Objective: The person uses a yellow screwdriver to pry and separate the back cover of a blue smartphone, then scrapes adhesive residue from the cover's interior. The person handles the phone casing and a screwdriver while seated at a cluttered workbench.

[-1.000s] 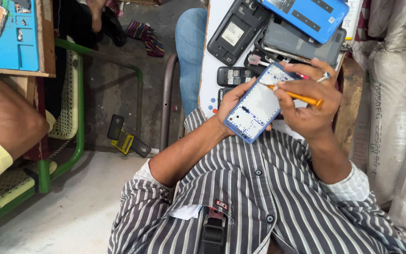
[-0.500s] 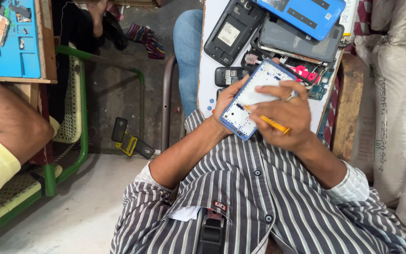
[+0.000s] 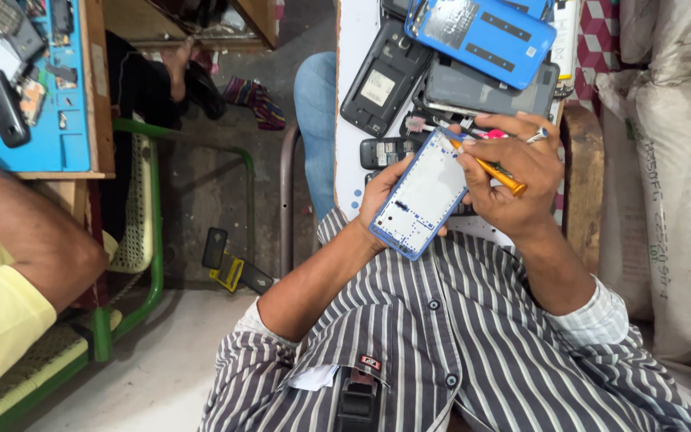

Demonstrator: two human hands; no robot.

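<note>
Blue phone frame (image 3: 424, 196) resting tilted in left hand (image 3: 384, 190), cradling it steady; right hand (image 3: 513, 180) at 3 o'clock pinching orange screwdriver (image 3: 496, 174), tip meeting frame's upper edge.

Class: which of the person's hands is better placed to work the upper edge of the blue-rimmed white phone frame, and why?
The right hand: it grips the orange-handled tool at that edge of the blue-rimmed white phone frame. The left hand cradles the frame.
</note>
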